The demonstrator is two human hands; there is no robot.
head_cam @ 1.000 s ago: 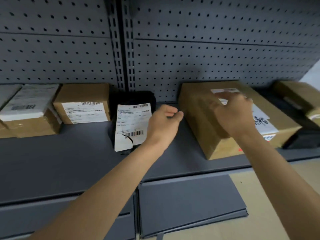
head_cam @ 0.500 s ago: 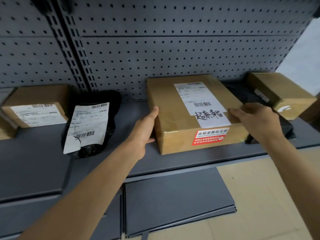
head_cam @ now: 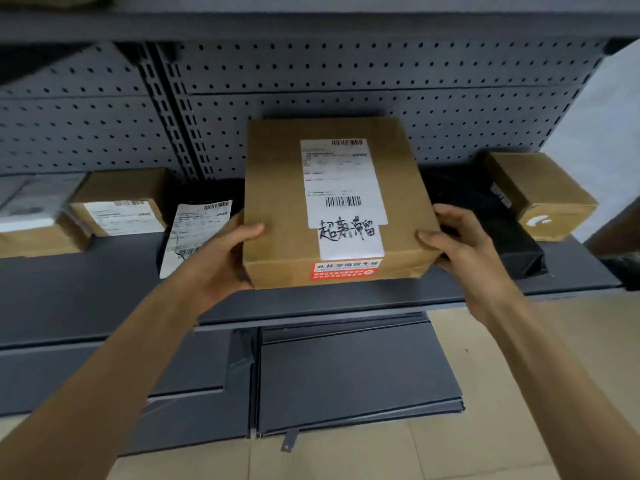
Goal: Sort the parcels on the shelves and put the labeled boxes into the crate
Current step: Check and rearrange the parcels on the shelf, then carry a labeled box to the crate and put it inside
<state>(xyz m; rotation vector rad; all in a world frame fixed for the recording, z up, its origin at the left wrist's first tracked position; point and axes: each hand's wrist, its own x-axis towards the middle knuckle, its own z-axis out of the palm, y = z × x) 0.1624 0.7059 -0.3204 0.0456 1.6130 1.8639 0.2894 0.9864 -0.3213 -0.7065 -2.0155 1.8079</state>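
Gripping from both sides, the left hand (head_cam: 221,261) and the right hand (head_cam: 464,251) clamp the big labeled box (head_cam: 277,188) between them. Left thumb lies over the top face near the box's left edge, the fingers tucked under and out of sight; right thumb presses on the top near the right corner, the fingers curled along the side. The box sits squarely between the two hands, tilted with its top face turned toward the camera, its near edge above the front of the grey shelf (head_cam: 86,289). Whether its far end touches the shelf cannot be told. On top, between the thumbs, a white shipping label (head_cam: 343,181) with a barcode and black handwriting, and just below that a red sticker (head_cam: 346,270) on the near face.

Just beyond the left hand, a black bag parcel (head_cam: 204,192) with its own white label, partly hidden by the wrist. Farther left, a smaller brown box (head_cam: 121,188) carrying a label, then more parcels blurred at the edge. Just beyond the right hand, a black package (head_cam: 498,223) lying flat, and past it a small brown carton (head_cam: 540,188). Behind everything, the grey pegboard (head_cam: 346,74). Below the forearms, lower shelf panels (head_cam: 346,375) and pale floor (head_cam: 502,393).
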